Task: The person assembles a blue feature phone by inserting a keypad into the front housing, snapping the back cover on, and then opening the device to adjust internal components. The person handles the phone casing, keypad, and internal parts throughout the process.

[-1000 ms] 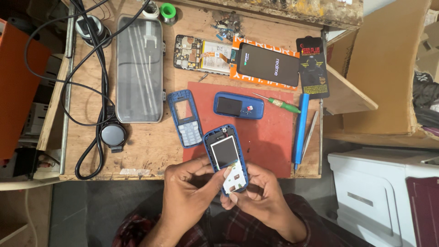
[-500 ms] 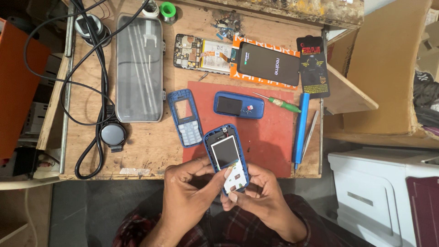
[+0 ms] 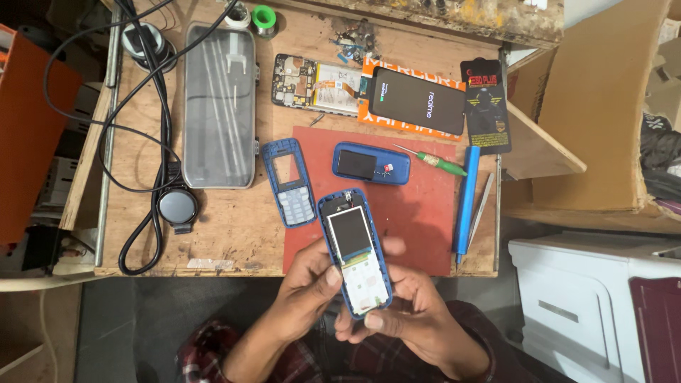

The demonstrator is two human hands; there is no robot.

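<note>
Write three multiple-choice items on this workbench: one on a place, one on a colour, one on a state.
1. Where does the blue front cover lie?
A. left of the red mat
B. on the white cabinet
C. in the clear tray

2. The screwdriver handle is:
A. yellow
B. green
C. black

3. The opened phone is:
A. lying on the mat
B. held in both hands
C. boxed

Answers:
1 A, it rests on bare wood beside the mat.
2 B, green handle on the mat.
3 B, left hand and right hand grip it.
</note>
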